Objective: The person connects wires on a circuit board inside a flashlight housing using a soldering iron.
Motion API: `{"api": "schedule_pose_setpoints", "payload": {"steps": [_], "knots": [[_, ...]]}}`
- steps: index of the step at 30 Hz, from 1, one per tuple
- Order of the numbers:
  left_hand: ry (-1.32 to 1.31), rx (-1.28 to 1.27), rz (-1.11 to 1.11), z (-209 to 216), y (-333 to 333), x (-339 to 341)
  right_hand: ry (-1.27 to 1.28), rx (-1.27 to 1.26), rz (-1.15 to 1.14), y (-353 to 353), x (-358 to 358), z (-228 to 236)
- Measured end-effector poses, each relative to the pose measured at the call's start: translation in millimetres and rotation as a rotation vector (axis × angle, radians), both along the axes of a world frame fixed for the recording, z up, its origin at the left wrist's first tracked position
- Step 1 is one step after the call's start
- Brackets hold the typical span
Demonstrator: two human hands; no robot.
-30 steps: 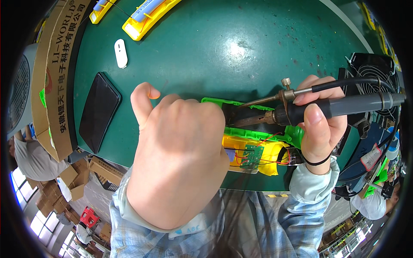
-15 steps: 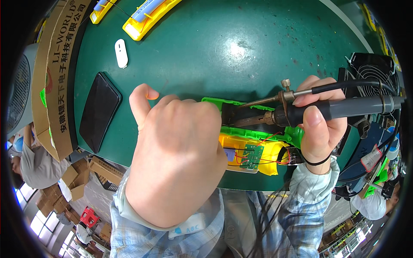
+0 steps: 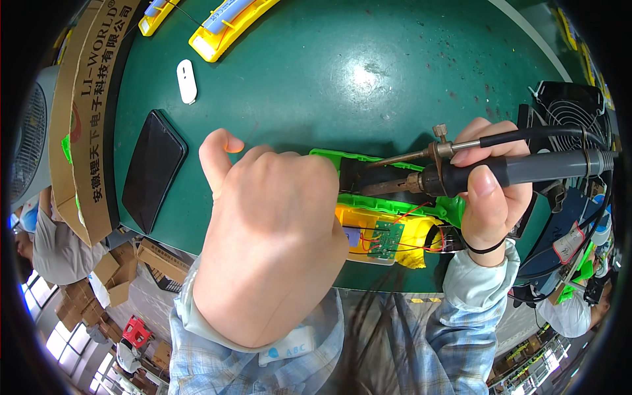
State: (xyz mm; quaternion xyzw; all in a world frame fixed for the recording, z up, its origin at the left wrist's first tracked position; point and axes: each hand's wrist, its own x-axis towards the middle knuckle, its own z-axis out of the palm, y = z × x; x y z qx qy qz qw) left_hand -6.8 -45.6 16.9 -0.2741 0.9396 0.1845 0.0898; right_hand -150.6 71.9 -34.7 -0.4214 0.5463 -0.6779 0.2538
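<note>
My right hand (image 3: 490,181) grips a soldering iron (image 3: 526,171), with a thin metal solder-feed tube (image 3: 408,157) clamped above its barrel. The iron's tip points left into a green plastic housing (image 3: 395,207) with a dark inside; whether it touches anything there is unclear. Over the left end of the housing lies my left hand (image 3: 270,224), back up and fingers curled under, with the little finger sticking out. What those fingers hold is hidden. Just nearer to me, a yellow housing (image 3: 411,253) contains a green circuit board (image 3: 386,238), red and black wires and part of a blue-violet cell (image 3: 352,236).
On the green table (image 3: 289,79) lie a black phone (image 3: 153,172) and a small white oval device (image 3: 187,81). Yellow holders with blue cells (image 3: 227,16) are at the back left. A cardboard box (image 3: 92,118) stands left; a black iron stand with a coil (image 3: 569,108) is right.
My right hand and the soldering iron have shifted very slightly to the right. My left hand stays in place. Dark hair strands have swung at the lower middle.
</note>
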Motion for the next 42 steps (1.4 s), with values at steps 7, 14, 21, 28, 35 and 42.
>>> {"api": "schedule_pose_setpoints", "payload": {"steps": [7, 14, 21, 28, 35, 42], "knots": [[0.007, 0.004, 0.034, -2.0, 1.1, 0.0, -0.013, 0.020, 0.000, -0.3, 1.3, 2.7], [0.009, -0.019, 0.030, -1.4, 1.0, 0.9, 0.009, 0.059, -0.016, -0.3, 0.7, 3.8], [0.023, -0.005, 0.037, -5.0, 0.0, 2.8, 0.025, 0.106, -0.044, 1.4, 0.2, 6.5], [-0.022, 0.023, 0.027, 2.9, -2.1, -1.2, 0.040, 0.095, -0.055, 0.9, 0.8, 6.2], [0.020, 0.051, 0.060, 1.0, -1.1, 0.2, 0.048, 0.100, -0.055, 0.3, 1.4, 6.1], [0.027, 0.047, 0.045, -2.3, -1.9, 2.2, 0.055, 0.088, -0.042, 0.6, 0.6, 5.5]]}}
